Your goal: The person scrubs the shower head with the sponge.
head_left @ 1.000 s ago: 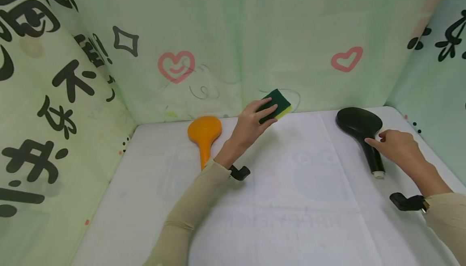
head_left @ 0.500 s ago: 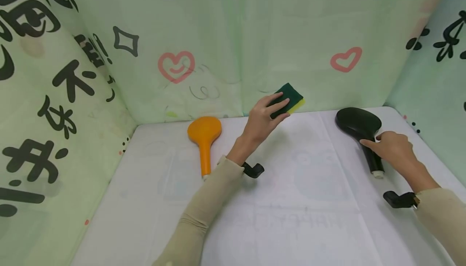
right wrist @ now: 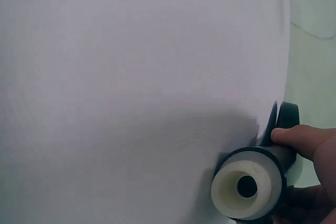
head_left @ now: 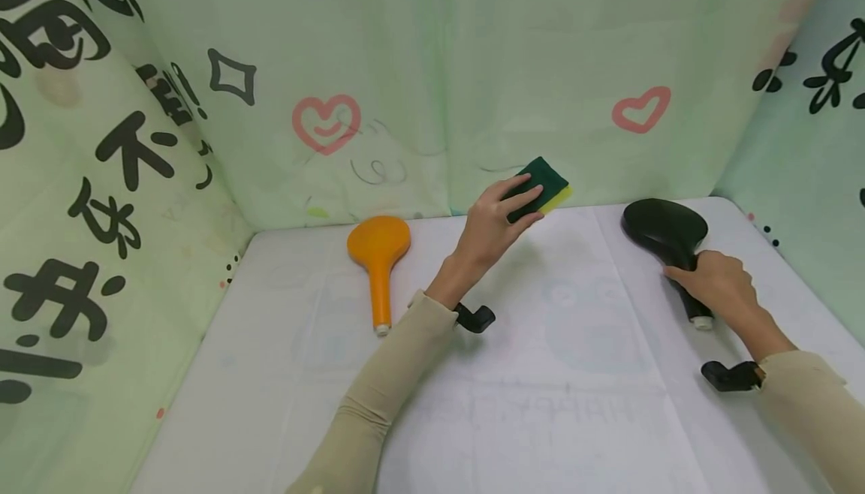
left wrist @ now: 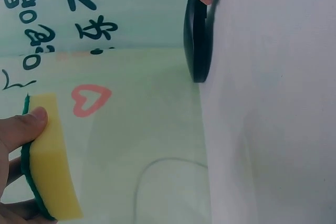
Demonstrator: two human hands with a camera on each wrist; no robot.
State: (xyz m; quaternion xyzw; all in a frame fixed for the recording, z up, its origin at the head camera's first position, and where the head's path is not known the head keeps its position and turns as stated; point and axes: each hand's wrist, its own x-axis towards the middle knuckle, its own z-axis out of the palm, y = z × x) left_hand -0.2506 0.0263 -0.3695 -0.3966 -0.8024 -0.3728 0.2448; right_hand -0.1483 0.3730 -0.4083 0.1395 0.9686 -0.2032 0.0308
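My left hand (head_left: 489, 227) holds a scouring sponge (head_left: 549, 173) above the back of the table, fingers spread over its dark green side. In the left wrist view the sponge's yellow side (left wrist: 52, 166) faces the camera, with the thumb on it. At the right, a black shower head (head_left: 665, 225) lies on the table, its round head toward the back wall. My right hand (head_left: 726, 284) grips its handle, thumb across the top. The right wrist view looks onto the handle's hollow white end (right wrist: 223, 190); some fingers are hidden behind the handle.
An orange shower head (head_left: 380, 242) lies to the left of my left arm, handle toward me. White cloth covers the table (head_left: 541, 419). Green printed curtains (head_left: 541, 51) close off the back and both sides.
My left hand has moved right with the sponge, uncovering the orange handle's end. My right hand has shifted left and closed round the black shower head's handle.
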